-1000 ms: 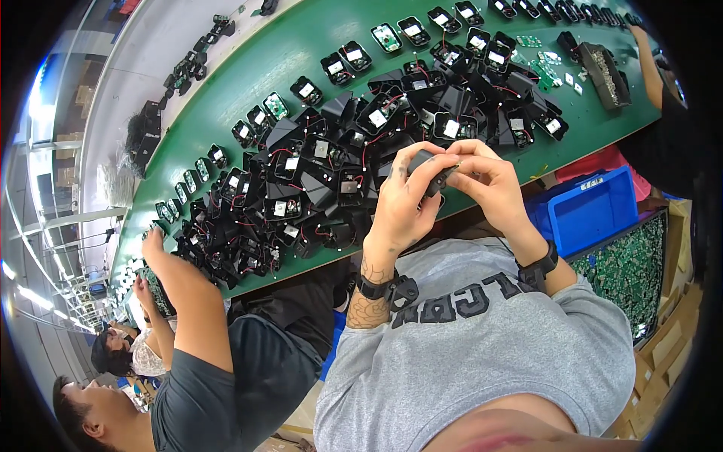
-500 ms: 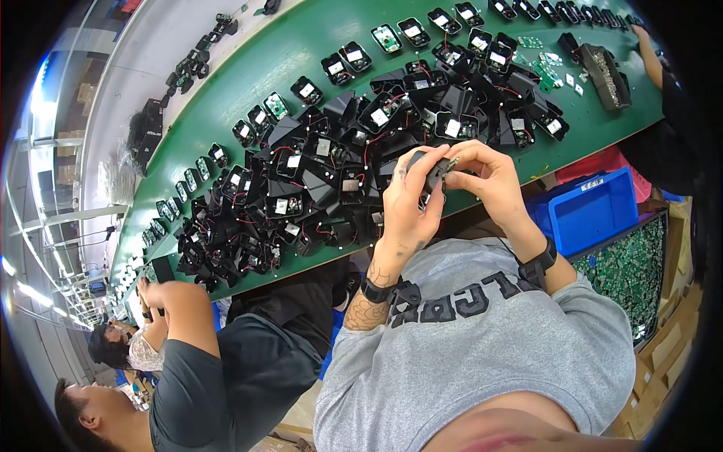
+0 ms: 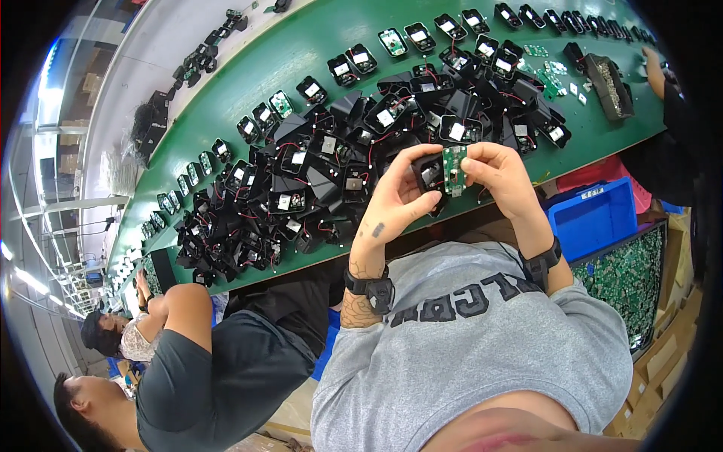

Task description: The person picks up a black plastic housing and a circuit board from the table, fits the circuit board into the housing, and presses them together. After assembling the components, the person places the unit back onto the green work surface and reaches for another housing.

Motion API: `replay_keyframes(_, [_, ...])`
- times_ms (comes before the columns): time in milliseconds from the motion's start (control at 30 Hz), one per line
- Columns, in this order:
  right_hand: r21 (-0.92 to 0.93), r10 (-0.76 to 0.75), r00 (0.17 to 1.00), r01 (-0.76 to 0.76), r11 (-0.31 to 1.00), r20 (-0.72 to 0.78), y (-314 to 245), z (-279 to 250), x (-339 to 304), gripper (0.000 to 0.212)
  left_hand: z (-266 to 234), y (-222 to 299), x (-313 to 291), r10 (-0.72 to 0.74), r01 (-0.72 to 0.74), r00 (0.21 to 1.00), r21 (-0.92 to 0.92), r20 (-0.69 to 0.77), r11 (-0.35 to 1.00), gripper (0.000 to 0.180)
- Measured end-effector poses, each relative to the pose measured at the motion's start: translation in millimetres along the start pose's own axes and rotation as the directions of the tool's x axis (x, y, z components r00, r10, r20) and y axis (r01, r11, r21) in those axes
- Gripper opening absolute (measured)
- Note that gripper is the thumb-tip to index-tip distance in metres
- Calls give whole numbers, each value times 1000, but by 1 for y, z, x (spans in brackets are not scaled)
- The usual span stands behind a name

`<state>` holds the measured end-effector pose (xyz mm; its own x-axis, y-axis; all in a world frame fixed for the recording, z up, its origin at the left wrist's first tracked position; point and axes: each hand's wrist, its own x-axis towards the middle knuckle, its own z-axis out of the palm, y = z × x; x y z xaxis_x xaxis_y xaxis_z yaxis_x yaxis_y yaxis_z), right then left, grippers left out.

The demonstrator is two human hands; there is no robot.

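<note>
Between my hands, over the table's near edge, are a black plastic housing and a green circuit board. My left hand [image 3: 395, 196] wraps round the housing [image 3: 429, 175], whose open side faces the board. The fingers of my right hand [image 3: 493, 172] pinch the right edge of the circuit board [image 3: 454, 172], which stands upright beside the housing. Whether a wire joins the two cannot be made out. Just beyond my hands lies a heap of similar black housings [image 3: 325, 188] with white squares and red wires.
Housings stand in a curved row [image 3: 311, 90] across the green table [image 3: 226, 98]. Loose boards [image 3: 536, 50] and a dark box of small parts [image 3: 608, 87] are at the far right. A blue bin [image 3: 595, 222] stands at my right. A co-worker [image 3: 177, 361] sits at my left.
My hands have turned and opened outward, so the board's green face and the housing's inside now show. The board has come away to the right of the housing.
</note>
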<state>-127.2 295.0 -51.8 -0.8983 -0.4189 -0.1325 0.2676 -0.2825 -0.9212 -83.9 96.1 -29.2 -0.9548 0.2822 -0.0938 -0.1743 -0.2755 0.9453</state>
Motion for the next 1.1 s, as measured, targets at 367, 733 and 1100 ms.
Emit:
replay_keyframes(367, [-187, -120, 993, 116, 976, -10, -12, 10, -2, 11, 25, -18, 5, 75, -66, 965, 43, -253, 997, 52])
replay_keyframes(733, [-327, -67, 997, 52, 943, -36, -24, 17, 0, 16, 25, -19, -3, 76, -87, 987, -72, -143, 994, 64])
replay_keyframes(1100, [-220, 1, 979, 45, 974, 204, -17, 18, 3, 44, 29, -12, -8, 57, -65, 995, -89, -81, 994, 69])
